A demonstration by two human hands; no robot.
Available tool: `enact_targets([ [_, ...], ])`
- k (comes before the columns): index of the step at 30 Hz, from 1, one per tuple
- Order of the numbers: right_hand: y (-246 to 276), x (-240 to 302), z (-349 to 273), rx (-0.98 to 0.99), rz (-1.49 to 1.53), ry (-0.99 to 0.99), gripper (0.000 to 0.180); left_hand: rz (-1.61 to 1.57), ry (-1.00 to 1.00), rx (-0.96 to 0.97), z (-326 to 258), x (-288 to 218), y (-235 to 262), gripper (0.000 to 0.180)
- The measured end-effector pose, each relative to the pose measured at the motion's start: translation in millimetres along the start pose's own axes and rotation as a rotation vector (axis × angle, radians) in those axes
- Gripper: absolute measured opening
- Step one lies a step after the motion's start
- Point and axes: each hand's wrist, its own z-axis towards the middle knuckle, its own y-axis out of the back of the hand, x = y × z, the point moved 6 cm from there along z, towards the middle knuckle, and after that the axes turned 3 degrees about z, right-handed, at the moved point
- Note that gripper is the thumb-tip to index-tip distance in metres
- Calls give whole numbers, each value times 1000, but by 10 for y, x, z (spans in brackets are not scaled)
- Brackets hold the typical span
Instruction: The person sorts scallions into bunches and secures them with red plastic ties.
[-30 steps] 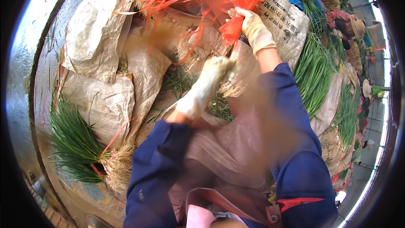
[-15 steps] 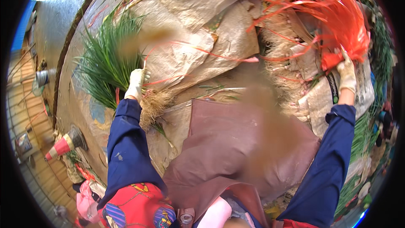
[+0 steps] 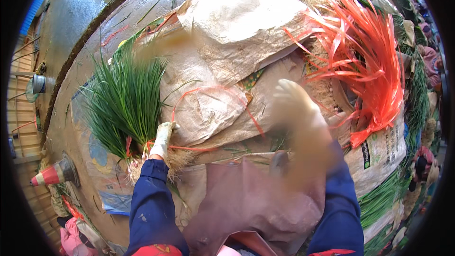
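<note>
My left hand (image 3: 162, 141), in a pale glove, is closed at the root end of a bunch of spring onions (image 3: 127, 102). A red plastic strip (image 3: 208, 88) runs from its fingers and loops over the sacking to the right. The bunch lies with green leaves pointing away and pale roots toward me; red strip shows around its lower part. My right hand (image 3: 297, 102), also gloved, is in the air over the sacking, fingers stretched out and apart, partly blurred. Nothing shows in it. To its right lies a big bundle of red plastic strips (image 3: 374, 66).
Pale woven sacks (image 3: 246, 14) cover the ground before me. A brown apron (image 3: 256, 199) covers my lap. A red-and-white traffic cone (image 3: 54, 173) lies at the left. More green onions (image 3: 384, 199) lie along the right, with people (image 3: 422, 163) beyond them.
My right hand has left the red strip bundle and moved left toward the middle. My left hand stays at the onion bunch. The view has shifted, and the loose strip now curves in a loop.
</note>
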Motion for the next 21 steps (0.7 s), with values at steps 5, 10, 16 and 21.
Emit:
enact_targets([
  [5, -8, 323, 1346, -62, 321, -15, 50, 464, -145, 44, 310, 334, -147, 42],
  [10, 68, 1217, 1713, -288, -87, 313, 39, 9, 32, -15, 227, 425, -136, 31],
  [16, -842, 0, 864, -92, -723, 351, 43, -111, 81, 9, -34, 52, -173, 20],
  [21, -589, -1046, 753, -67, -1641, 283, 24, -233, 95, -12, -175, -71, -48, 18],
])
